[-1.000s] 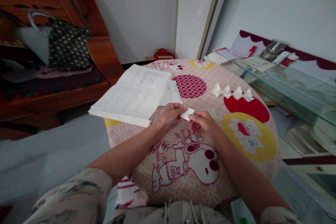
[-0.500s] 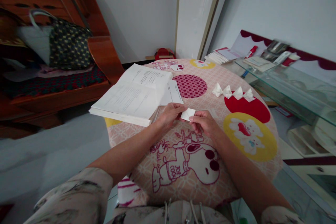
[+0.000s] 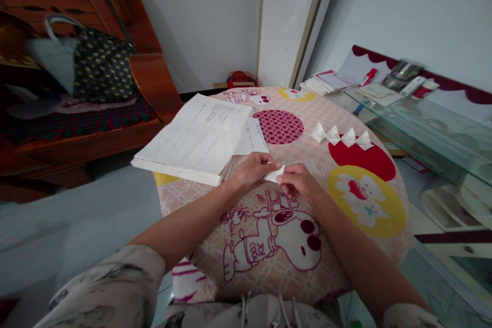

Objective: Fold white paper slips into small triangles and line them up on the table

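A small piece of folded white paper (image 3: 273, 175) is pinched between both hands above the table's middle. My left hand (image 3: 254, 169) grips its left side, with the thumb lying across the top. On the right edge, the thumb and fingertips of my right hand (image 3: 298, 179) are closed. Fingers cover part of the paper, so its exact folds are hard to see. Several folded white paper pieces (image 3: 349, 137) with pointed tops stand in a row at the table's right, apart from my hands.
A thick open stack of printed sheets (image 3: 188, 138) lies left of my hands on the patterned tablecloth (image 3: 292, 156). Beside the table's right edge is a glass shelf (image 3: 430, 118) with items on it. A wooden bench (image 3: 149, 77) holding bags stands at the left.
My left thumb has moved right across the paper. The paper now looks narrower and more covered, where before it showed as a flat square. The row of folded pieces is unchanged.
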The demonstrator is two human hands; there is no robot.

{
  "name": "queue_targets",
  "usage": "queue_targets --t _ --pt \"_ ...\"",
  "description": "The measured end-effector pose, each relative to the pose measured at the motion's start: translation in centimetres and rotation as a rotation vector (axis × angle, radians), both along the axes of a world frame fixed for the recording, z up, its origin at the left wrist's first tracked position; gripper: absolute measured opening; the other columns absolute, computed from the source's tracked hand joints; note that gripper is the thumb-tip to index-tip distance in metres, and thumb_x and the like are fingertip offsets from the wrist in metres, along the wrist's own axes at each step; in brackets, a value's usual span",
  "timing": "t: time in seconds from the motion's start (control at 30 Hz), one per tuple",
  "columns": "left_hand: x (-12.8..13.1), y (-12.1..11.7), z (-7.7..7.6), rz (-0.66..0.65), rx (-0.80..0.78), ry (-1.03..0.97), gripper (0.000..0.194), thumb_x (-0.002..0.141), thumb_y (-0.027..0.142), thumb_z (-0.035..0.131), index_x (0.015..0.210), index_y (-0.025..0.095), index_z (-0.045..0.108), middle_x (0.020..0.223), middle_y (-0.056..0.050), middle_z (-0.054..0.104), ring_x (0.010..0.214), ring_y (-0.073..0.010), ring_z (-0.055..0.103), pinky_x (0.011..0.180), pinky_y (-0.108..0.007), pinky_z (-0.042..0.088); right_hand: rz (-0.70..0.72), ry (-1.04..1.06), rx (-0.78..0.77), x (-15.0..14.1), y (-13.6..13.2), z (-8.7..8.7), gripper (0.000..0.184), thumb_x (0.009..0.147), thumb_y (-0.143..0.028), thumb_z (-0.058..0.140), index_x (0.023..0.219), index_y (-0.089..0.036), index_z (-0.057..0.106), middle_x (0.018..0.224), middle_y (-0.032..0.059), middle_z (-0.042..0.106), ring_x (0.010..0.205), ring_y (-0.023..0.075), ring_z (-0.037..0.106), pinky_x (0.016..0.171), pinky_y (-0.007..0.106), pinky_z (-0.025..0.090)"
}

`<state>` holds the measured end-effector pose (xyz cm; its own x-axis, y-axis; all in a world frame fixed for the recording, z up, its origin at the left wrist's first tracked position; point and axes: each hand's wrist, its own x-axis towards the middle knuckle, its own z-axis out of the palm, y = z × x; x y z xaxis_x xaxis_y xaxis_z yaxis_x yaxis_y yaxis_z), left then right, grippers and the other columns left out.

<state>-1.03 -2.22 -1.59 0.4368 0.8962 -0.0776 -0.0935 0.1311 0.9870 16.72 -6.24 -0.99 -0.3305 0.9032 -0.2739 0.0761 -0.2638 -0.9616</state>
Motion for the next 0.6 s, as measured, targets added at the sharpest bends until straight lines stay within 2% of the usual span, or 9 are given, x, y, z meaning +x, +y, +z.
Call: queue_targets --t 0.13,0.23,0.4,0.5,0.6 --pt "-0.1 0.0 0.0 0.012 0.061 0.031 0.029 0.075 0.035 0.079 0.062 0.014 0.063 0.050 0.003 0.054 0.044 -0.0051 0.040 0.045 -0.021 0.026 0.030 0.010 0.005 0.4 0.1 -0.3 0.024 0.071 -0.037 0.070 0.058 -0.017 0.064 0.041 -0.0015 0.057 0.030 0.0089 0.044 0.031 0.021 0.028" --pt "-0.2 -0.2 0.2 -0.017 0.056 0.014 0.038 0.081 0.042 0.075 0.059 0.014 0.061 0.048 0.002 0.054 0.042 -0.0058 0.042 0.044 -0.021 0.028 0.047 0.015 0.007 0.6 0.2 -0.3 0.025 0.073 -0.038 0.070 0.060 -0.017 0.064 0.042 -0.0015 0.058 0.030 0.0089 0.045 0.031 0.021 0.028" --pt "-0.1 -0.2 0.8 -0.059 -0.040 -0.034 0.048 0.087 0.057 0.067 0.071 0.012 0.067 0.058 -0.004 0.066 0.050 -0.0095 0.056 0.050 -0.021 0.042 -0.020 0.061 0.031 0.6 0.3 -0.2 0.024 0.071 -0.038 0.070 0.060 -0.018 0.064 0.041 -0.0029 0.055 0.030 0.0089 0.043 0.031 0.021 0.031" --pt "-0.1 -0.1 1.1 -0.102 -0.154 -0.048 0.040 0.087 0.049 0.071 0.081 0.010 0.068 0.068 -0.007 0.071 0.055 -0.0110 0.063 0.054 -0.022 0.049 -0.118 0.097 0.075 0.6 0.4 -0.2 0.024 0.072 -0.039 0.071 0.061 -0.018 0.064 0.043 -0.0032 0.057 0.031 0.0087 0.044 0.032 0.021 0.033" --pt "-0.1 -0.2 1.2 -0.126 -0.170 0.012 0.028 0.089 0.033 0.072 0.074 0.011 0.064 0.061 -0.004 0.068 0.048 -0.0080 0.058 0.049 -0.020 0.046 -0.160 0.087 0.109 0.5 0.4 -0.2 0.025 0.074 -0.039 0.071 0.063 -0.018 0.065 0.046 -0.0024 0.058 0.033 0.0085 0.045 0.033 0.021 0.034"
